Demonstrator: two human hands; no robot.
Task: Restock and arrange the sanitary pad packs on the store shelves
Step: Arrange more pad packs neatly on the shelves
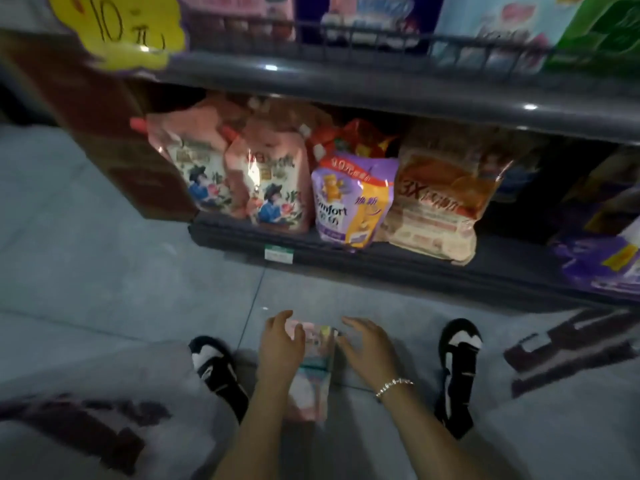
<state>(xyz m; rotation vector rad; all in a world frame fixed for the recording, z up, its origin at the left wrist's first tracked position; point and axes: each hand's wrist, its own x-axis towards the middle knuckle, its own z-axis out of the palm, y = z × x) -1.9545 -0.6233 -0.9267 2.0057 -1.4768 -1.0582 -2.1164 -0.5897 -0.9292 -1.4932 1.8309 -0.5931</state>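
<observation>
A pink and teal sanitary pad pack lies low over the grey floor between my two feet. My left hand grips its left side, with the thumb curled over its top. My right hand, with a bead bracelet on the wrist, is at the pack's right edge, its fingers loosely spread. Motion blur hides whether those fingers touch the pack. On the upper shelf, behind a wire rail, stand more packs in pink, blue and green.
The bottom shelf holds pink refill pouches, a purple Comfort pouch and an orange pouch. A brown carton stands at left under a yellow price sign. Dark flat items lie on the floor at right.
</observation>
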